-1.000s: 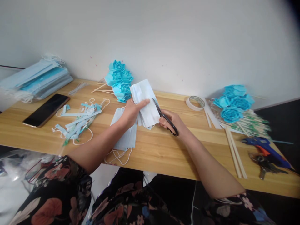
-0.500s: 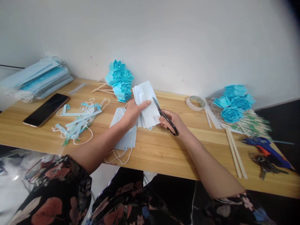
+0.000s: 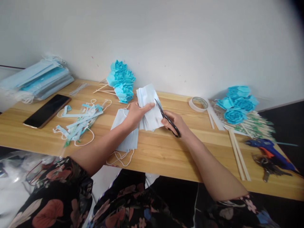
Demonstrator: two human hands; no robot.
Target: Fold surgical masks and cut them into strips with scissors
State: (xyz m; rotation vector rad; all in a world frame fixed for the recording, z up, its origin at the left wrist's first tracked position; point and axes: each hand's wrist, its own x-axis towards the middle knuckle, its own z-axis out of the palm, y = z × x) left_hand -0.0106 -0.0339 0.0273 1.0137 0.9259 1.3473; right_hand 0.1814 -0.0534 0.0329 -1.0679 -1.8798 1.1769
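Note:
My left hand (image 3: 135, 114) is closed on a small stack of pale blue face masks (image 3: 149, 107), held tilted above the wooden table (image 3: 166, 152). My right hand (image 3: 175, 122) grips black scissors (image 3: 166, 117), whose blades bite into the right edge of that stack. Under my left wrist lies a flat pile of more masks (image 3: 127, 136) with white ear loops trailing toward the table's front edge.
Cut mask strips and loops (image 3: 79, 122) lie left of centre, beside a dark phone (image 3: 47, 110) and a mask stack (image 3: 38, 80). Blue flowers on sticks (image 3: 121, 81) lean on the wall. At right: tape roll (image 3: 198, 104), blue roses (image 3: 237, 104), sticks (image 3: 238, 155), glue gun (image 3: 270, 150), keys (image 3: 267, 166).
The held mask stack has dipped and shifted slightly right under the scissors. Both hands stay almost in place.

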